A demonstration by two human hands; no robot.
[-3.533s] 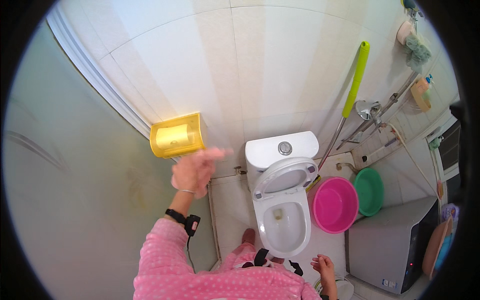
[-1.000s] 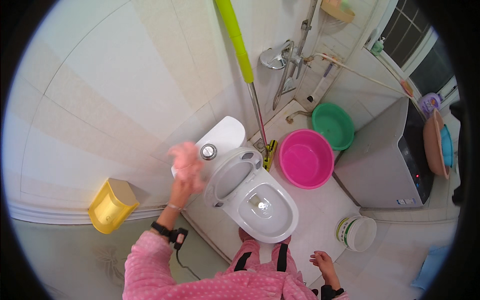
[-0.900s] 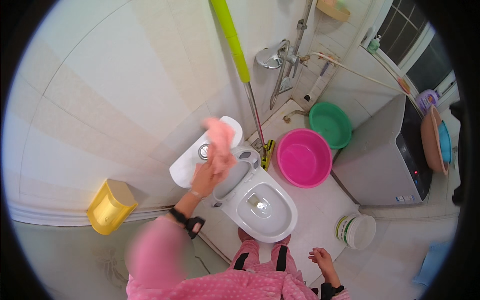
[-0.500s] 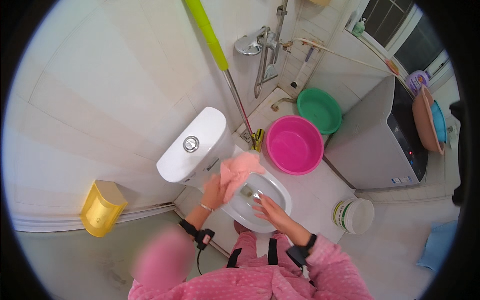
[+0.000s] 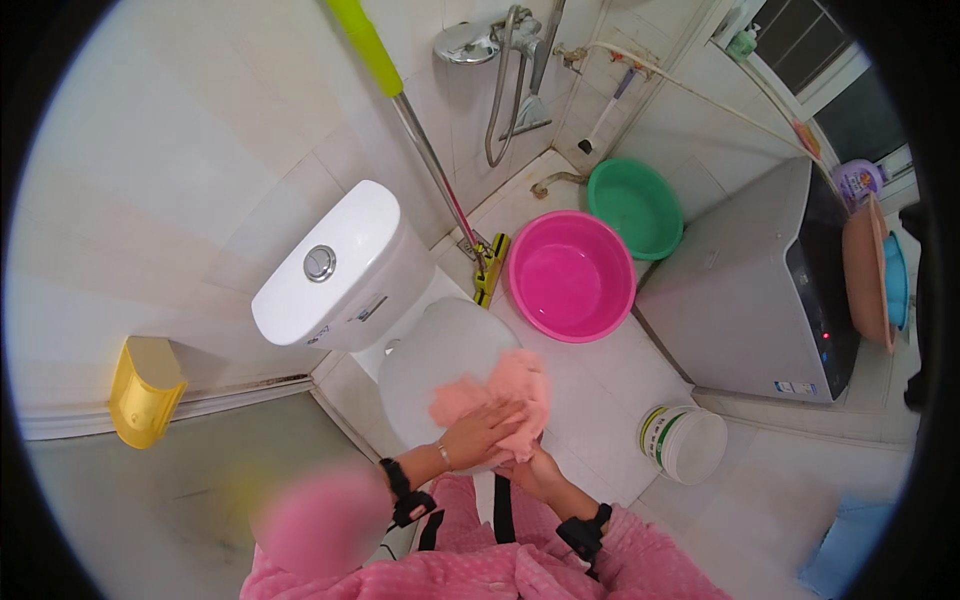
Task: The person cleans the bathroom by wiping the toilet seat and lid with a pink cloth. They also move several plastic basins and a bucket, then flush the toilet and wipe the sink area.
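Note:
The white toilet lid [image 5: 440,335] lies lowered over the bowl. On its front part is a crumpled peach cloth [image 5: 520,385]. My left hand [image 5: 480,430] presses on the cloth from above, its fingers across the folds. Close beside it, at the lid's front edge, is my right hand [image 5: 540,474]; its fingers are partly hidden by the cloth and the edge. Whether it grips the cloth or the lid, I cannot tell. Behind the lid stands the white cistern [image 5: 345,270] with a round flush button.
A mop [image 5: 425,150] leans beside the cistern. Pink [image 5: 572,275] and green [image 5: 635,210] basins stand near the grey washing machine [image 5: 735,280]. A white bucket [image 5: 690,445] is at right. A yellow holder [image 5: 145,392] hangs left, above a glass panel [image 5: 200,490].
The bowl was uncovered; now the lid covers it. My left hand has brought the cloth down onto the lid. My right hand moved from above the bowl to the lid's front edge.

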